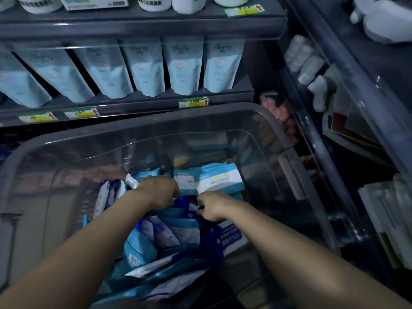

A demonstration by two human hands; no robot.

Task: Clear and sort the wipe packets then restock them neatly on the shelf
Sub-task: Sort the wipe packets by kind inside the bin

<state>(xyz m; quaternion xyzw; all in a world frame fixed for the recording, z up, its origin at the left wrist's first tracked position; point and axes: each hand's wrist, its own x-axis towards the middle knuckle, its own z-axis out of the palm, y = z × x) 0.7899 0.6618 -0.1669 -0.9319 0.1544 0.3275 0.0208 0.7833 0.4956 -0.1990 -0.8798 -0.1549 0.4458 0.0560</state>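
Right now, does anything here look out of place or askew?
Yes. The wipe packets in the clear bin lie in a jumble, tilted and overlapping at mixed angles rather than stacked. On the shelf above, the light-blue pouches at the left lean sideways, while the pouches at the right stand upright.

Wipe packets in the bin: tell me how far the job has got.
Done: the blue and white wipe packets are gathered in the clear plastic bin. In hand: left hand and right hand grip some of them. Left: none visibly restocked on the dark shelf.
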